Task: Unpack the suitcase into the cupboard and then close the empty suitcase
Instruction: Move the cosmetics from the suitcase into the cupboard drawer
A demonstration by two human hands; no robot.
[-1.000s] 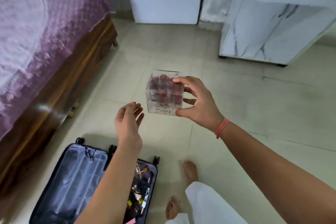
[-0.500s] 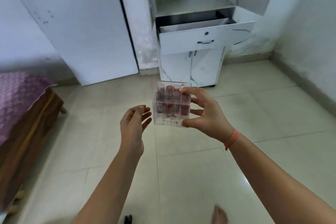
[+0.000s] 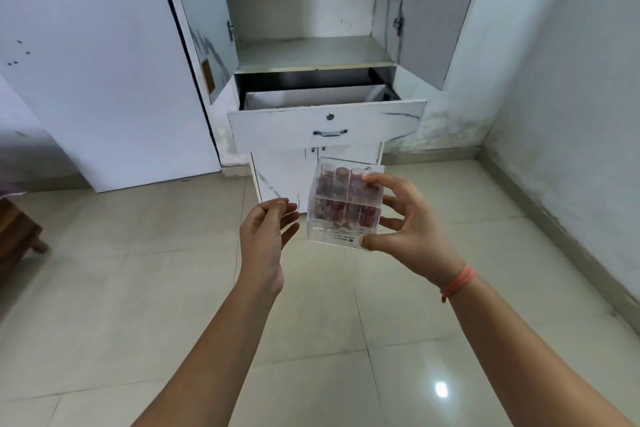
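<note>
My right hand grips a clear plastic box of dark red tubes by its right side, held up at chest height. Just left of the box, my left hand hovers with fingers loosely curled and holds nothing. Straight ahead stands the white cupboard with both doors swung wide. Its drawer is pulled out below a bare shelf. The suitcase is out of view.
A white panel leans against the wall left of the cupboard. A wooden bed corner juts in at the left edge. The right wall runs close along the tiled floor.
The view has swung up from the floor and the suitcase to the cupboard, which now looms nearer. The box stays in my right hand, my left hand stays beside it.
</note>
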